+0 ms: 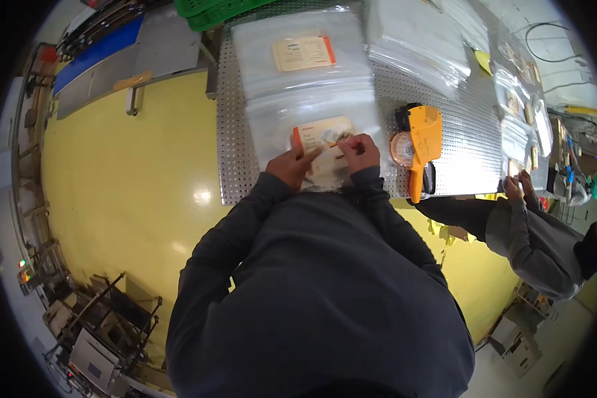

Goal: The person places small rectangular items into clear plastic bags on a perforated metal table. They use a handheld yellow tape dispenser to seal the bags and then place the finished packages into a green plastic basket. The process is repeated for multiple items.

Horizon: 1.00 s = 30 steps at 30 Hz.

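Before me lies a clear plastic bag (257, 118) with a cream and orange printed label (310, 135) on it. Against the label's left edge rests my left hand (290, 167), thumb and forefinger apart and pointing inward over the bag. Over the label's right side my right hand (361, 152) is pinched, its fingertips on something small that is too hard to make out. Beyond lies another clear bag (259, 43) with a matching label (305, 53). Just right of my right hand is an orange label gun (426, 136) with a roll at its side.
The perforated metal table (231, 146) bears a stack of clear bags (411, 46) at the back right. A green crate (209, 14) stands at the far edge. At the table's right end a co-worker (537, 239) handles other bags. Metal chairs or frames (119, 312) stand lower left.
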### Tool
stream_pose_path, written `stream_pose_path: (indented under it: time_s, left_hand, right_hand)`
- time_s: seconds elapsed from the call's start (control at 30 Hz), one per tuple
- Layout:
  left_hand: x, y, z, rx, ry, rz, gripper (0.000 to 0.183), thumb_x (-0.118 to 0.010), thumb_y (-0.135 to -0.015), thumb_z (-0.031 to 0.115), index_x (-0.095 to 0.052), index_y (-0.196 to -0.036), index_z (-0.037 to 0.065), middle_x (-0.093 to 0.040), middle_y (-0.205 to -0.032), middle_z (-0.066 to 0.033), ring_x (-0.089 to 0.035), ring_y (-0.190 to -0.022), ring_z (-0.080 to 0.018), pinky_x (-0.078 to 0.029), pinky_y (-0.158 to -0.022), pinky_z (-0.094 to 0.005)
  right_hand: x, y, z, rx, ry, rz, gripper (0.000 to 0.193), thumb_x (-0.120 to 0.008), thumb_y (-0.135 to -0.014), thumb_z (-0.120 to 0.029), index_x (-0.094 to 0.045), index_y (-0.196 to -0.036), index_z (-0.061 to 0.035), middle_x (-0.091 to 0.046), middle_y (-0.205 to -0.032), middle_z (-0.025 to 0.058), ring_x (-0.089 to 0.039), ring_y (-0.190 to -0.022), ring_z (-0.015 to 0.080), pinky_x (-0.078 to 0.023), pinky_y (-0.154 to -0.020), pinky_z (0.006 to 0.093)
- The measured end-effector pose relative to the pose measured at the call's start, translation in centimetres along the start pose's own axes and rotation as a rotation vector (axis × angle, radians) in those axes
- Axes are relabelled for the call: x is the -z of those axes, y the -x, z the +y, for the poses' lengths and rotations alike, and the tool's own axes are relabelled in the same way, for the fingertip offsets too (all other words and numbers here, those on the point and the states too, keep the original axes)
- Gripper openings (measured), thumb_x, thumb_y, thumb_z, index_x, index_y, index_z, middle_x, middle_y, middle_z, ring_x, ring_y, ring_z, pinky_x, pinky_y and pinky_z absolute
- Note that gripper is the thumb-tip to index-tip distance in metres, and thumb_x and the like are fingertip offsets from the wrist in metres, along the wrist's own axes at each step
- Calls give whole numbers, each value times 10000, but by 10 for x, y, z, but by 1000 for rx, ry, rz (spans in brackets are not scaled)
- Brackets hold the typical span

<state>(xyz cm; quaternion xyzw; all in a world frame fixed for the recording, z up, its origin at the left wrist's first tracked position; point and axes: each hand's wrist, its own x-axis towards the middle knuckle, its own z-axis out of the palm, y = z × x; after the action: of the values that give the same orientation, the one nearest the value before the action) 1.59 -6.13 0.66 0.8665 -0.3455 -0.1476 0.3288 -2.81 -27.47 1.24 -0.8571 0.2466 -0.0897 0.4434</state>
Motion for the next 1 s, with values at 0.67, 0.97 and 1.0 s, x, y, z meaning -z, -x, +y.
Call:
stream_pose_path:
  time_s: [0.67, 0.97, 1.0]
  left_hand:
    - [3, -6, -8, 233, 295, 78, 104, -620, -913, 138, -622, -930, 36, -635, -792, -111, -631, -697, -233, -504, -672, -322]
    - [18, 35, -13, -153, -284, 244, 510, -702, -822, 365, -591, -1301, 229, -478, -1397, -136, -406, -1322, -341, -302, -1064, -540]
    - [19, 41, -15, -125, -293, 192, 541, -697, -824, 377, -562, -1333, 252, -429, -1437, -134, -361, -1355, -337, -274, -1075, -560]
  right_hand:
    - [131, 27, 126, -107, 618, 388, 614, -830, -672, -315, -585, -1169, -51, -610, -1075, 149, -561, -1062, 349, -467, -900, 457]
    - [161, 24, 77, -279, -456, -69, 451, -761, -719, -153, -567, -1109, -36, -587, -917, 55, -574, -805, 179, -478, -768, 328]
    - [163, 30, 66, -287, -602, -93, 436, -740, -723, -111, -564, -1115, -40, -592, -934, 61, -581, -823, 182, -481, -775, 332]
